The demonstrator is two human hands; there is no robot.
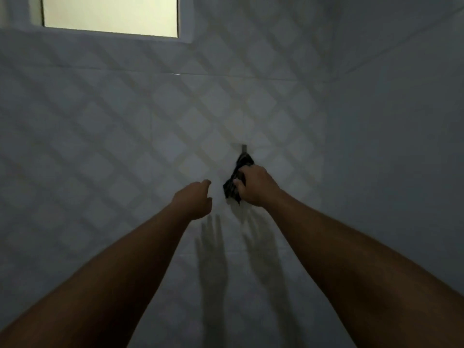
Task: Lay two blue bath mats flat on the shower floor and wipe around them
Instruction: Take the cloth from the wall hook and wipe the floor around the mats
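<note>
I face a tiled wall in dim light. My right hand (253, 185) grips a dark bunched cloth (234, 185) that hangs from a small metal wall hook (244, 148). The cloth's top reaches up to the hook. My left hand (194, 200) is raised beside it, a little to the left, fingers loosely curled and holding nothing. Neither the bath mats nor the shower floor are in view.
A frosted window (110, 15) sits high at the upper left. The diamond-patterned tile wall (100, 136) meets a plain side wall (401, 146) in a corner on the right. Shadows of both arms fall on the tiles below the hands.
</note>
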